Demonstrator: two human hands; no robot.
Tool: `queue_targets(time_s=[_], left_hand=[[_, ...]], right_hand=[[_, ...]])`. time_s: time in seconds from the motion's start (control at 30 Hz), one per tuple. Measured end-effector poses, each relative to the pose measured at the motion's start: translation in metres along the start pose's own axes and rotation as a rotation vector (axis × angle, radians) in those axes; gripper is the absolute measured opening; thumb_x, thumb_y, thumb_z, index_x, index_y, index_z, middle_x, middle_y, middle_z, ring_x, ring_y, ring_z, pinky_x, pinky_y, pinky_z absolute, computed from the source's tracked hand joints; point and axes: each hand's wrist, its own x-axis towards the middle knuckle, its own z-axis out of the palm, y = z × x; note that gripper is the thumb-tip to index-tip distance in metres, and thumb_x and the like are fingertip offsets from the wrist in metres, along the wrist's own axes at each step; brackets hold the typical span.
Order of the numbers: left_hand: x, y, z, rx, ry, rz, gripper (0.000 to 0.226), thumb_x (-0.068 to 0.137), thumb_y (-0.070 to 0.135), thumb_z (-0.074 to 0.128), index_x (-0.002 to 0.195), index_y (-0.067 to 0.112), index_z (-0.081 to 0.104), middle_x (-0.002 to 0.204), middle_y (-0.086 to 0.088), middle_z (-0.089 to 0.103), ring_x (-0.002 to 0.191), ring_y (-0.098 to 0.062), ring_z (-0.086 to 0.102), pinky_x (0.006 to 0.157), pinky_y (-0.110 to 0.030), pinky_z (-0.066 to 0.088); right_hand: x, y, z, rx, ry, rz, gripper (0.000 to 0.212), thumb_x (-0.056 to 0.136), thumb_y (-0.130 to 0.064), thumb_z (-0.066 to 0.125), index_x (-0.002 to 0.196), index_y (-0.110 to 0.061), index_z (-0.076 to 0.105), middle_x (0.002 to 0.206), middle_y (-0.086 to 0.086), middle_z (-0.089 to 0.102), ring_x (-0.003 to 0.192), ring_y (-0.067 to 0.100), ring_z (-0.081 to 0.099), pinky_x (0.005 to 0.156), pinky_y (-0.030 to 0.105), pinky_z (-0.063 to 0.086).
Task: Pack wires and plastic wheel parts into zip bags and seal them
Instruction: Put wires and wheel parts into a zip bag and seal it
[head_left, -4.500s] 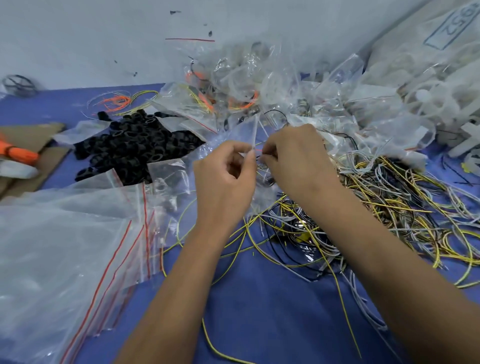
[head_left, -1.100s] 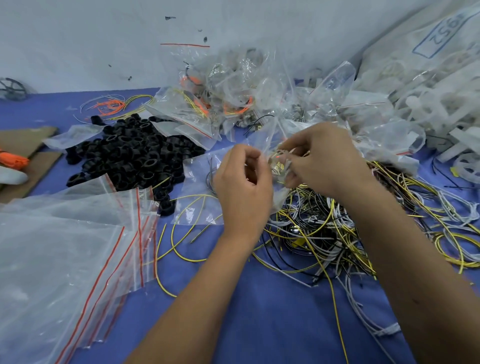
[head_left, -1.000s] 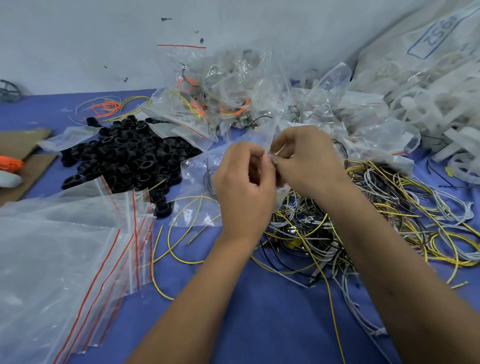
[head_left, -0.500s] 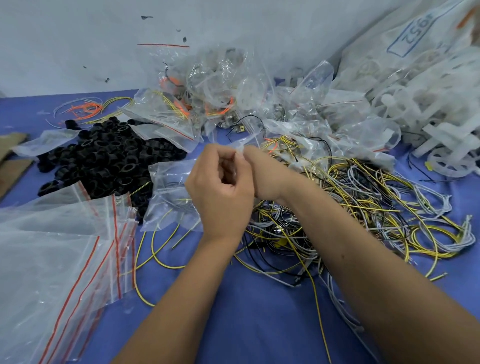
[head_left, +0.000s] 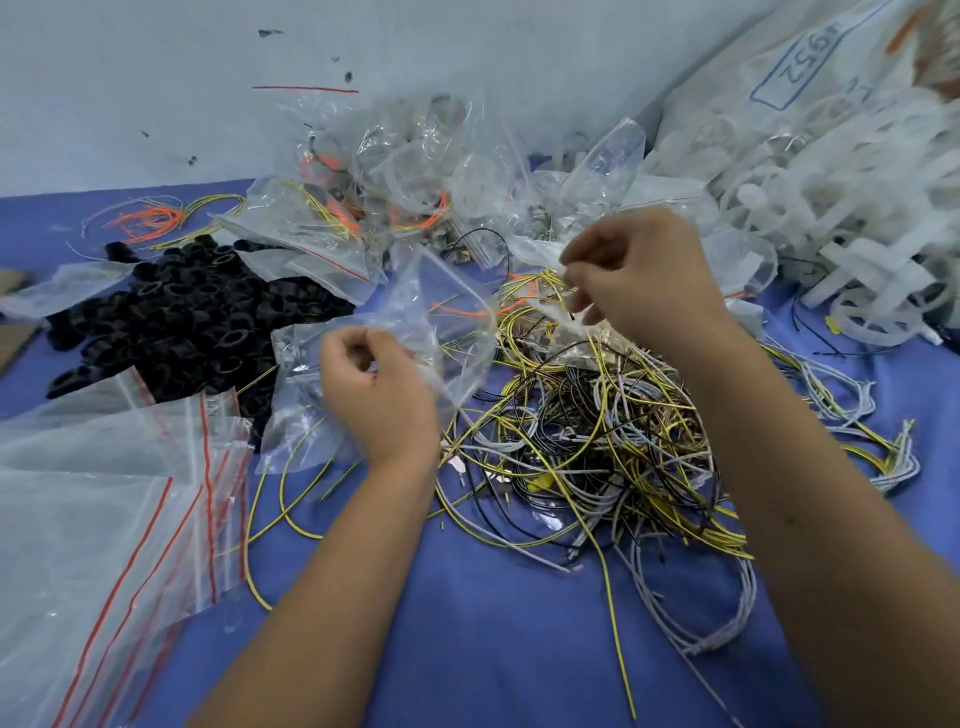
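Since half a second ago our hands have drawn apart: our left hand (head_left: 382, 395) sits at centre frame, fingers curled, pinching a clear zip bag (head_left: 441, 317), while our right hand (head_left: 644, 275) is up and to the right, pinching the bag's far edge above the wire tangle (head_left: 597, 431). We stretch the bag between them; what it contains we cannot tell through the crumpled plastic. Black wheel parts (head_left: 176, 322) crowd the left of the frame, just beside the bag. Empty red-striped zip bags (head_left: 119, 519) fan across the lower left. Filled bags (head_left: 395, 176) pile up at top centre, white plastic pieces (head_left: 852, 218) at the upper right, all on blue cloth (head_left: 493, 649).
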Motion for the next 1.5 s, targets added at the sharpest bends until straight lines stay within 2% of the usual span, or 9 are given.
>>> queue_targets(time_s=[0.13, 0.4, 0.57, 0.73, 0.9, 1.1, 1.2, 1.33, 1.5], left_hand=[[0.001, -0.001, -0.001, -0.037, 0.039, -0.060, 0.011, 0.089, 0.015, 0.045, 0.081, 0.022, 0.047, 0.073, -0.016, 0.062, 0.067, -0.048, 0.059, 0.068, -0.066, 0.052], [0.005, -0.006, 0.001, 0.056, 0.058, -0.071, 0.014, 0.093, 0.010, 0.047, 0.082, 0.019, 0.049, 0.079, -0.016, 0.069, 0.074, -0.039, 0.063, 0.076, -0.058, 0.052], [0.005, -0.007, 0.003, 0.021, 0.031, -0.116, 0.017, 0.093, 0.009, 0.047, 0.080, 0.020, 0.048, 0.068, -0.003, 0.064, 0.067, -0.035, 0.061, 0.072, -0.059, 0.053], [0.005, -0.009, 0.002, 0.013, -0.021, -0.118, 0.015, 0.094, 0.010, 0.046, 0.082, 0.020, 0.047, 0.072, -0.012, 0.064, 0.070, -0.048, 0.062, 0.068, -0.064, 0.052], [0.002, -0.008, 0.001, 0.014, -0.114, -0.051, 0.013, 0.095, 0.014, 0.048, 0.083, 0.020, 0.048, 0.075, -0.012, 0.061, 0.059, -0.041, 0.057, 0.056, -0.053, 0.050], [-0.004, -0.005, 0.003, 0.042, -0.310, 0.008, 0.010, 0.091, 0.022, 0.053, 0.082, 0.018, 0.051, 0.073, -0.007, 0.056, 0.062, -0.044, 0.058, 0.054, -0.052, 0.051], [-0.004, -0.005, 0.003, 0.041, -0.300, -0.002, 0.012, 0.094, 0.014, 0.052, 0.082, 0.017, 0.051, 0.070, -0.006, 0.055, 0.056, -0.039, 0.056, 0.048, -0.044, 0.048], [-0.004, -0.004, 0.001, 0.033, -0.286, -0.034, 0.016, 0.096, 0.008, 0.052, 0.082, 0.017, 0.052, 0.073, -0.008, 0.056, 0.064, -0.049, 0.058, 0.053, -0.053, 0.050], [-0.005, -0.002, 0.001, 0.041, -0.286, -0.039, 0.016, 0.096, 0.010, 0.054, 0.083, 0.018, 0.053, 0.075, -0.006, 0.059, 0.067, -0.047, 0.061, 0.060, -0.058, 0.054]], right_hand=[[0.029, 0.004, -0.001, -0.197, 0.141, -0.004, 0.021, 0.081, -0.003, 0.061, 0.088, -0.011, 0.080, 0.080, 0.006, 0.076, 0.074, 0.023, 0.073, 0.076, 0.039, 0.062], [0.078, 0.010, 0.040, -0.600, -0.145, -0.069, 0.016, 0.089, -0.009, 0.065, 0.098, -0.012, 0.079, 0.097, 0.010, 0.075, 0.094, 0.028, 0.068, 0.084, 0.033, 0.056], [0.083, 0.023, 0.048, -0.861, -0.276, 0.037, 0.031, 0.085, -0.019, 0.072, 0.063, -0.009, 0.053, 0.064, 0.005, 0.048, 0.067, 0.024, 0.052, 0.057, 0.025, 0.037], [0.082, 0.035, 0.052, -0.858, -0.243, 0.039, 0.018, 0.088, -0.024, 0.072, 0.086, -0.006, 0.068, 0.067, 0.005, 0.046, 0.077, 0.029, 0.049, 0.070, 0.030, 0.041], [0.076, 0.036, 0.043, -0.660, -0.099, 0.088, 0.015, 0.085, -0.014, 0.071, 0.098, -0.008, 0.076, 0.094, 0.015, 0.072, 0.092, 0.033, 0.067, 0.078, 0.034, 0.055], [0.059, 0.024, 0.024, -0.255, 0.104, 0.062, 0.010, 0.082, -0.023, 0.079, 0.087, -0.014, 0.081, 0.076, 0.005, 0.073, 0.072, 0.016, 0.064, 0.072, 0.024, 0.045], [0.048, 0.016, 0.021, 0.117, 0.162, 0.077, 0.010, 0.083, -0.024, 0.080, 0.080, -0.015, 0.078, 0.069, 0.003, 0.068, 0.059, 0.010, 0.054, 0.063, 0.026, 0.044], [0.040, 0.002, 0.015, 0.668, 0.202, 0.140, 0.014, 0.091, -0.010, 0.072, 0.078, -0.009, 0.072, 0.069, 0.010, 0.066, 0.051, 0.012, 0.050, 0.052, 0.025, 0.038], [0.026, 0.000, 0.012, 0.980, 0.186, 0.222, 0.010, 0.094, -0.004, 0.068, 0.084, -0.003, 0.070, 0.067, 0.006, 0.068, 0.055, 0.010, 0.050, 0.049, 0.017, 0.038]])
